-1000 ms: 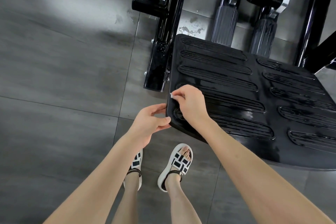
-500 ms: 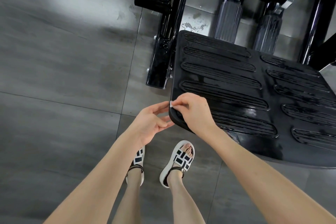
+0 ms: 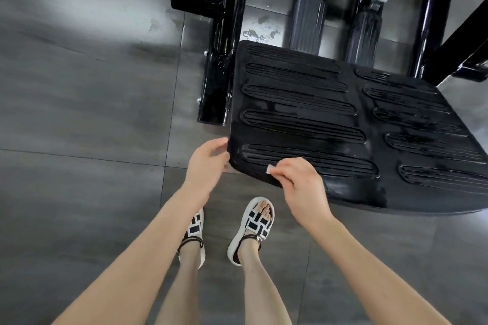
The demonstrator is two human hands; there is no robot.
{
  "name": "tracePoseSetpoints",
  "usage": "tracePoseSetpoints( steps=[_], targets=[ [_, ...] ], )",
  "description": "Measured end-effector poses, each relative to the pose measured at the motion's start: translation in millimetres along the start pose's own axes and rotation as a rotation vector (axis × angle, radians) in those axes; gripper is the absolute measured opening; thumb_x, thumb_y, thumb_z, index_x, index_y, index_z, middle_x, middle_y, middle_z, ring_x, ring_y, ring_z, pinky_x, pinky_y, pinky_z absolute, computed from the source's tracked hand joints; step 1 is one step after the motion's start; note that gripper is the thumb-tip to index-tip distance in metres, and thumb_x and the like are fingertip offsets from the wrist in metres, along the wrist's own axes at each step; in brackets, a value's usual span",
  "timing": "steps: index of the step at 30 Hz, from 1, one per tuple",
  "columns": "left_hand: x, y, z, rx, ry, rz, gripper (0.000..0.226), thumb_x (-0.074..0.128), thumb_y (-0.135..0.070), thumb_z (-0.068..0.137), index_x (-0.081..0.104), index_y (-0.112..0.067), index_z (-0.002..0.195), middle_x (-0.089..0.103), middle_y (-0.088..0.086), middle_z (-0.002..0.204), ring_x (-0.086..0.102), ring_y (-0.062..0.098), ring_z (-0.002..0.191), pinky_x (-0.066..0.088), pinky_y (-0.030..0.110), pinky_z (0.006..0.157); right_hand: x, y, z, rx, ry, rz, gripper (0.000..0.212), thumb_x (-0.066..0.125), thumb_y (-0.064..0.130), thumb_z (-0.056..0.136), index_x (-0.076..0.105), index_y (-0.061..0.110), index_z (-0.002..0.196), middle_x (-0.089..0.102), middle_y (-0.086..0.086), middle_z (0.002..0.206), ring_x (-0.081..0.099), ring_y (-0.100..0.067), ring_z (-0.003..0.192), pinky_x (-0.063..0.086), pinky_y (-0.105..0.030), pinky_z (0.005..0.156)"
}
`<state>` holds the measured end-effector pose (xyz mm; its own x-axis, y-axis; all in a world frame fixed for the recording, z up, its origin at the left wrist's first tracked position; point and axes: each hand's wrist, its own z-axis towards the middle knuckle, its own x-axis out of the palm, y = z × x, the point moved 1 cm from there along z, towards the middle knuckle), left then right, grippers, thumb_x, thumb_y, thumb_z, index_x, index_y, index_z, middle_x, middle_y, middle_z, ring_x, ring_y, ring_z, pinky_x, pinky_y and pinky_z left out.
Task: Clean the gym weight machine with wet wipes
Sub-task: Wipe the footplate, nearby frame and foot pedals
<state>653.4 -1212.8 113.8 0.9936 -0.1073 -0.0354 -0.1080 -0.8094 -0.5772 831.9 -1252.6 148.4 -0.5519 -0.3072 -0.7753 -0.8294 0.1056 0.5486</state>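
Item: black ribbed plate (image 3: 343, 124) of a weight machine, tilted, its near-left corner toward the person. Wipe (image 3: 270, 168): a small folded white piece, only its tip showing, pinched between thumb and fingers of the right hand (image 3: 298, 182) and lying on the plate at the near edge, just inside that corner. Left hand (image 3: 208, 163): fingers loosely curved, thumb and fingertips against the plate's left corner; whether it grips the edge or only steadies it cannot be told. Post (image 3: 219, 60): glossy black, upright just left of the plate, with droplets and sheen low down. Grips (image 3: 307, 24): two grey ribbed handles beyond the plate's far edge, matt, no sheen visible. Floor (image 3: 79, 113): grey tiles, with pale water marks between post and grips. Sandals (image 3: 253, 229): black and white, on the person's feet below the plate's near edge. Progress, as judged: the plate glistens wet across its ribs and its flat near strip, so most of its face looks already wiped, and the post likely too; the work in hand appears to be the near edge and corner. Left, by appearance: the grips, which look dry, and the upper frame, mostly out of view, whose condition cannot be assessed.
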Motion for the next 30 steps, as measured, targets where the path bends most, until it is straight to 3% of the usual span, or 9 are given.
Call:
tracePoseSetpoints(
  steps=[3,5,7,12,16,19,23,26,30],
  targets=[
    [12,-1,-2,0.473,-0.222,0.747,0.029,0.062,-0.01,0.085,0.065,-0.014,0.114,0.06,0.004,0.115,0.054,0.024,0.105,0.037,0.027,0.091,-29,-41,-29,0.349,-0.15,0.016,0.014,0.063,0.0,0.084,0.074,0.008,0.085,0.066,0.0,0.085,0.061,-0.024,0.086,0.037,-0.016,0.079],
    [23,-4,-7,0.695,-0.214,0.871,0.026,0.07,-0.006,0.077,0.07,-0.01,0.103,0.064,0.008,0.107,0.057,0.031,0.098,0.043,0.033,0.083,-24,-40,-33,0.464,-0.245,-0.022,0.014,0.062,-0.001,0.083,0.074,0.007,0.087,0.067,-0.003,0.087,0.061,-0.027,0.086,0.036,-0.017,0.079],
    [33,-1,-6,0.8,-0.166,0.93,0.024,0.074,-0.004,0.072,0.072,-0.009,0.096,0.066,0.009,0.102,0.06,0.033,0.091,0.049,0.037,0.078,-3,-20,-25,0.434,-0.27,-0.075,0.014,0.063,-0.006,0.079,0.073,0.004,0.084,0.068,-0.009,0.084,0.063,-0.03,0.08,0.043,-0.025,0.075],
    [51,-1,-9,0.898,-0.041,1.052,0.022,0.071,-0.007,0.075,0.073,-0.008,0.097,0.067,0.01,0.104,0.062,0.032,0.092,0.052,0.04,0.078,-8,-27,-29,0.286,-0.129,-0.091,0.02,0.063,-0.012,0.074,0.072,0.002,0.086,0.066,-0.011,0.086,0.061,-0.028,0.082,0.042,-0.023,0.076],
    [70,-2,-16,0.932,0.07,1.142,0.029,0.073,-0.011,0.076,0.072,-0.013,0.104,0.067,0.008,0.11,0.06,0.032,0.1,0.052,0.046,0.082,-69,-113,-68,0.628,-0.294,-0.24,0.018,0.055,-0.011,0.082,0.07,-0.004,0.091,0.064,-0.016,0.091,0.057,-0.036,0.089,0.033,-0.022,0.076],
    [90,-2,-23,0.942,0.14,1.172,0.03,0.075,-0.011,0.074,0.072,-0.014,0.104,0.068,0.008,0.11,0.061,0.034,0.101,0.053,0.048,0.082,-72,-125,-71,0.794,-0.414,-0.209,0.018,0.053,-0.008,0.085,0.069,-0.005,0.093,0.065,-0.017,0.095,0.056,-0.036,0.094,0.033,-0.025,0.077],
    [110,-4,-31,0.943,0.197,1.189,0.03,0.075,-0.009,0.072,0.073,-0.015,0.102,0.069,0.008,0.107,0.062,0.035,0.097,0.055,0.046,0.078,-29,-66,-53,0.467,-0.25,-0.146,0.025,0.064,-0.015,0.071,0.07,-0.001,0.091,0.066,-0.011,0.09,0.06,-0.03,0.082,0.036,-0.02,0.076],
    [119,-8,-36,0.969,0.233,1.237,0.031,0.076,-0.01,0.071,0.073,-0.016,0.101,0.069,0.008,0.106,0.063,0.034,0.096,0.056,0.044,0.074,-40,-88,-64,0.295,-0.22,-0.152,0.034,0.064,-0.017,0.062,0.072,0.003,0.089,0.068,-0.008,0.086,0.06,-0.028,0.074,0.042,-0.02,0.072],
    [129,-15,-36,0.975,0.245,1.293,0.034,0.077,-0.01,0.071,0.072,-0.018,0.103,0.069,0.007,0.108,0.062,0.033,0.099,0.055,0.044,0.077,-93,-159,-94,0.632,-0.364,-0.206,0.026,0.059,-0.014,0.077,0.073,0.002,0.091,0.069,-0.012,0.09,0.058,-0.033,0.082,0.038,-0.022,0.075]
  ],
)
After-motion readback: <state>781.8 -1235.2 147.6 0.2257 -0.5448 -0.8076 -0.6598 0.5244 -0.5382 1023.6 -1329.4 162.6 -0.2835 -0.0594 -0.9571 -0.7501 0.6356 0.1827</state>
